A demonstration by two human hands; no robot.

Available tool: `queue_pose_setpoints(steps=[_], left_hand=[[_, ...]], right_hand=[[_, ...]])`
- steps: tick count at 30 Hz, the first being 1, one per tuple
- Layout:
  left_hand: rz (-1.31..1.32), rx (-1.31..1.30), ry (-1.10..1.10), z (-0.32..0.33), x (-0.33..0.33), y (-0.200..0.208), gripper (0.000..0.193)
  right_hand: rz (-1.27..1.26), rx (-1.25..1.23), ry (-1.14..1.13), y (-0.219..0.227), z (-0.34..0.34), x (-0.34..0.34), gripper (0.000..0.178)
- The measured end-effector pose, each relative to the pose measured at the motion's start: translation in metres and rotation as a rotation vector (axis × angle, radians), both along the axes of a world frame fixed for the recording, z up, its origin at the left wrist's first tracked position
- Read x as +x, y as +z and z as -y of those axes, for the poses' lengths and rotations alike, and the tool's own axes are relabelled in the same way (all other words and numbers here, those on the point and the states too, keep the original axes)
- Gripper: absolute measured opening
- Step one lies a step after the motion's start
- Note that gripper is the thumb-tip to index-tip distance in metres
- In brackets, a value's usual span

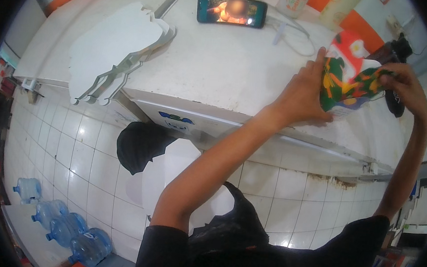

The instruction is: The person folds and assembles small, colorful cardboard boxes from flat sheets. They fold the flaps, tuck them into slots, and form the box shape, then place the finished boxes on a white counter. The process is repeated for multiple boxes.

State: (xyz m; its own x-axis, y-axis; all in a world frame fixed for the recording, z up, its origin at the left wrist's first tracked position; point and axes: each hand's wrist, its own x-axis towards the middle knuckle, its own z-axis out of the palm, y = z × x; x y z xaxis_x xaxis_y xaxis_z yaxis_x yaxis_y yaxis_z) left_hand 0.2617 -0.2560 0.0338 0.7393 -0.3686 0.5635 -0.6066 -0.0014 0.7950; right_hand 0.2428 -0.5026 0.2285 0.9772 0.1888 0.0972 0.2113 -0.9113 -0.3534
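Observation:
A colourful paperboard box [343,88], printed in green, red and yellow, stands partly folded at the right of the white worktop [219,63]. My left hand [302,94] is closed round its left side, thumb low and fingers along the far edge. At the box's right, my right hand [408,89] pinches the upper edge of a printed panel. A red flap with a white inner side rises at the back. On the worktop's left lies a stack of flat white die-cut card blanks [114,50]. More white blanks [173,173] rest across my lap.
A phone [208,8] with a lit screen stands at the back, beside a white cable [301,32]. Several printed cups [291,3] are behind it. A dark object [398,50] sits past my right hand. Blue water jugs [89,246] are at lower left, near the tiled floor [91,159].

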Motion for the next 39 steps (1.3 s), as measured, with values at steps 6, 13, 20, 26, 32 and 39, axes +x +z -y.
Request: queue_pose_setpoints(steps=[6, 13, 20, 26, 32, 39], left_hand=[[0.111, 0.191, 0.125, 0.002, -0.006, 0.005, 0.137], [0.099, 0.161, 0.278, 0.004, -0.009, 0.008, 0.146], [0.123, 0.23, 0.311, 0.004, -0.008, 0.008, 0.151], [0.14, 0.206, 0.284, 0.01, -0.01, 0.008, 0.153], [0.099, 0.093, 0.237, 0.009, -0.007, 0.004, 0.15], [0.024, 0.13, 0.147, 0.004, 0.001, 0.002, 0.138]], right_hand=[[0.111, 0.023, -0.161, 0.027, -0.005, -0.014, 0.054], [0.213, 0.048, -0.112, 0.018, -0.052, -0.028, 0.048], [0.199, 0.075, -0.051, 0.001, -0.053, -0.021, 0.043], [0.163, -0.025, 0.03, -0.018, -0.065, -0.016, 0.04], [-0.408, 0.049, 0.129, -0.02, -0.089, -0.002, 0.044], [-0.412, -0.143, 0.096, 0.004, -0.067, 0.046, 0.043]])
